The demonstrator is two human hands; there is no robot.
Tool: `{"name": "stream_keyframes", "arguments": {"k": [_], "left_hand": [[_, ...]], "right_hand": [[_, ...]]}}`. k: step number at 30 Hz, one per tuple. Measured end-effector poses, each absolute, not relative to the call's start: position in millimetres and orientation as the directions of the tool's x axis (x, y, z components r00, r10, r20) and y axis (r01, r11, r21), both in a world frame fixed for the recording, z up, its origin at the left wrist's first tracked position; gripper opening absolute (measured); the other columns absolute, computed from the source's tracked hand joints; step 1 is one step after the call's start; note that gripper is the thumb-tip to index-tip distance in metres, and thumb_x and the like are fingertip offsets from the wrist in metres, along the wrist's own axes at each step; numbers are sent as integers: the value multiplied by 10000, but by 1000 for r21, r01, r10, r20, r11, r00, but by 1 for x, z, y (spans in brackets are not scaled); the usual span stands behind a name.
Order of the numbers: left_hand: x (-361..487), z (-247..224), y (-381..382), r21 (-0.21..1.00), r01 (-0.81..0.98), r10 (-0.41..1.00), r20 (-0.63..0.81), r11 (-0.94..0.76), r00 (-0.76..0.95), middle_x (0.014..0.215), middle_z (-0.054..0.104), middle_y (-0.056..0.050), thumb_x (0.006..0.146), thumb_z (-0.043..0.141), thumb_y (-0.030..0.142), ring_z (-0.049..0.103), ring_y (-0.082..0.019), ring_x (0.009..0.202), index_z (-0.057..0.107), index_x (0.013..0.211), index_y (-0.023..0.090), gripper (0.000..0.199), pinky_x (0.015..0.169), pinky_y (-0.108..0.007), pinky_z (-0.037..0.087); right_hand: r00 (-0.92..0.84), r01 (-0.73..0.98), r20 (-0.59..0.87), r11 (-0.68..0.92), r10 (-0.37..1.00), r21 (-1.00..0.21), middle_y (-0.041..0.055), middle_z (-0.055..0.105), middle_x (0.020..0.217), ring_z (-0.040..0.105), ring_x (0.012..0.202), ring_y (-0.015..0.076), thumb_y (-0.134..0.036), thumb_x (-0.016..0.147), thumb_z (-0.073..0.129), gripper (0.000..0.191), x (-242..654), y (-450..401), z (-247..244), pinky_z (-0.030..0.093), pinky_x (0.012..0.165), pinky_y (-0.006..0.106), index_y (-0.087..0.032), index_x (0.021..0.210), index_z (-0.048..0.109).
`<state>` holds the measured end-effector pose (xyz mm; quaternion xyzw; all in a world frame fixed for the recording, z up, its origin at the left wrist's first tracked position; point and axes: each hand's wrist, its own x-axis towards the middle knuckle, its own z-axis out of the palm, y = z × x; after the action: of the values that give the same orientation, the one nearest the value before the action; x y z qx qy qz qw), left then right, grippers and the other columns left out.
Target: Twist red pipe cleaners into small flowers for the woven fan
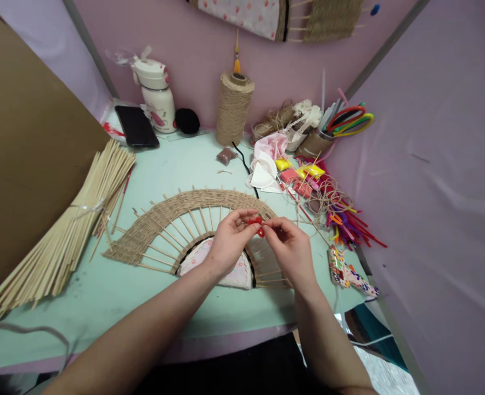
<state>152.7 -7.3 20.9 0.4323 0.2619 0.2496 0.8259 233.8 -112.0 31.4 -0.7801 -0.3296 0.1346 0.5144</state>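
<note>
Between my two hands is a small looped piece of red pipe cleaner (260, 231), held above a woven fan. My left hand (235, 237) pinches its left side between thumb and fingers. From the other side, my right hand (288, 244) grips it with thumb and forefinger closed. Below them, the half-round fan (160, 220) lies flat, with thin wooden ribs and a band of twine woven across them. At its base sits a white half-circle panel (197, 259) with a pink pattern and dark edging. My hands and forearms hide part of the fan's right side.
A bundle of wooden sticks (67, 225) lies at left beside a cardboard sheet (32, 120). Along the back stand a bottle (158, 104), a phone (136, 126) and a twine spool (234, 109). Pipe cleaners (349, 219), scissors (351, 120) and a patterned glue gun (343, 269) are at right.
</note>
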Motion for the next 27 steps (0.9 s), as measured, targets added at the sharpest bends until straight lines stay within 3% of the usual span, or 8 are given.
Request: {"name": "stream_keyframes", "arguments": {"k": [5,11,15,18,23,27], "left_hand": [[152,22,-6,870,-142,638,-226,473,736,840,687,-43,655,707,112,644,-143,812,675,947,148,295,824,-305,501],[152,18,-5,916,-59,640,-229,396,733,818,680,-33,644,671,52,650,-134,785,662,1009,135,375,774,-270,506],[153,15,-4,870,-106,626,-256,481,736,799,669,-14,667,694,111,653,-130,774,608,1058,146,402,760,-269,504],[153,15,-4,862,-120,628,-258,493,734,783,659,-4,653,711,121,644,-120,751,600,1008,148,373,740,-257,498],[153,16,-7,901,-121,654,-204,416,729,776,658,-1,654,694,91,633,-112,739,593,987,158,355,738,-250,494],[151,19,-10,927,-162,699,-131,337,704,788,662,-8,669,692,113,640,-121,750,588,997,163,347,756,-261,498]], "right_hand": [[763,303,67,-264,644,-916,23,667,767,580,681,160,-343,821,598,155,235,-110,24,450,653,275,-194,824,642],[728,409,57,-366,683,-836,14,651,754,567,670,155,-333,843,562,155,237,-113,26,426,642,273,-196,814,629],[728,283,0,-302,685,-910,32,692,846,598,704,160,-366,850,557,209,242,-113,36,447,640,271,-192,923,648],[743,257,5,-279,669,-925,36,698,838,606,698,161,-370,827,593,204,245,-110,41,454,630,270,-189,895,656],[702,295,41,-237,711,-926,20,680,743,606,660,156,-338,810,625,151,244,-105,39,464,640,272,-190,798,654],[746,280,94,-183,660,-942,17,663,731,602,679,159,-332,820,619,147,238,-102,32,469,655,279,-191,806,660]]}}
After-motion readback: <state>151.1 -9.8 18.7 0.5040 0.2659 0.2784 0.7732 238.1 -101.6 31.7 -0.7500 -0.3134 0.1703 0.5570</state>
